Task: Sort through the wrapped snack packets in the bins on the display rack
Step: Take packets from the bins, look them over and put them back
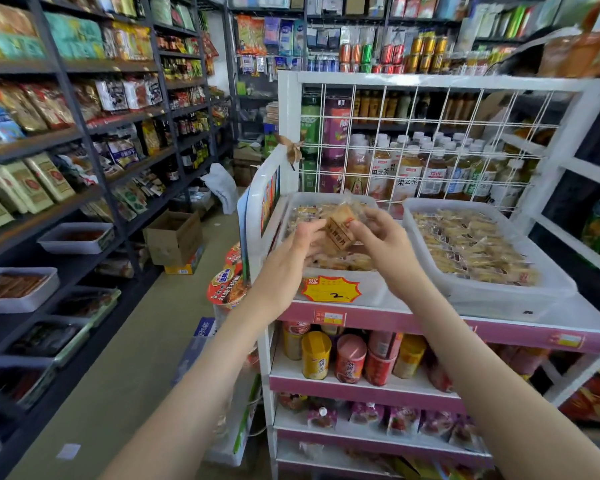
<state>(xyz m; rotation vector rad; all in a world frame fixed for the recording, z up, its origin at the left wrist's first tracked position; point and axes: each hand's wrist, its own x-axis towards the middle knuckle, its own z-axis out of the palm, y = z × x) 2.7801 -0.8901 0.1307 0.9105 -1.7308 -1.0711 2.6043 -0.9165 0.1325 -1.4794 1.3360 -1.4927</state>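
Both of my hands hold one clear-wrapped snack packet (pixel 340 230) with a tan biscuit and a brown label, raised above the left bin (pixel 347 291). My left hand (pixel 291 261) grips its left end and my right hand (pixel 383 244) pinches its right end. The left bin is a translucent white tub holding similar wrapped packets, with a yellow starburst price tag (pixel 329 289) on its front wall. A second tub, the right bin (pixel 499 296), sits beside it on the rack's top shelf, filled with several pale wrapped packets (pixel 471 247).
The white and pink display rack (pixel 388 322) has a wire grid back (pixel 426 140) with bottled drinks behind it. Cup snacks (pixel 350 358) and pouches fill its lower shelves. Dark shelving with packaged food (pixel 66 140) lines the left aisle. A cardboard box (pixel 174 237) stands on the floor.
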